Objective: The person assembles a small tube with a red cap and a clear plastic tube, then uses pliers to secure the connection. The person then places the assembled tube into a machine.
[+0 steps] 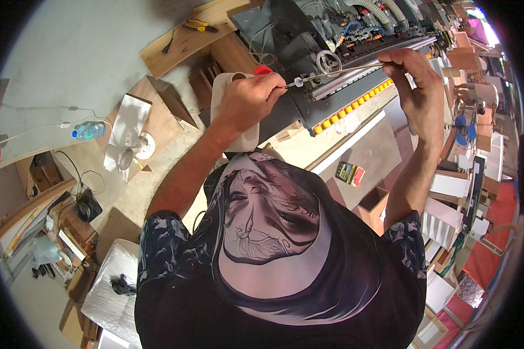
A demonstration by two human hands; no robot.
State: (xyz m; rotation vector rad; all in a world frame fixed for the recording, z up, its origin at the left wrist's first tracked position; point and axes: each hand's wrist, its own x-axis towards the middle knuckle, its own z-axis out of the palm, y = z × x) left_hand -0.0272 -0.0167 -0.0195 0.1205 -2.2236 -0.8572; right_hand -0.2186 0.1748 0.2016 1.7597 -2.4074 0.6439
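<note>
A thin, light-coloured rod [355, 68] is stretched between my hands at the far side, in front of a machine. Pinched at its left end by my left hand [247, 100], it carries a small white disc-shaped piece [298, 82] just past the fingertips. My right hand [416, 87] closes thumb and fingers around the other end, higher and to the right. Behind and below my left hand is a whitish plastic container [250, 138], partly hidden by the hand, with a red piece [262, 70] beside the knuckles.
The dark machine [337, 49] has a handwheel [328, 62] and a row of yellow blocks [355, 106]. Pliers [199, 25] lie on a wooden shelf. A water bottle [89, 130] stands left; a small black-and-yellow box [350, 174] lies on a panel. Boards crowd the right.
</note>
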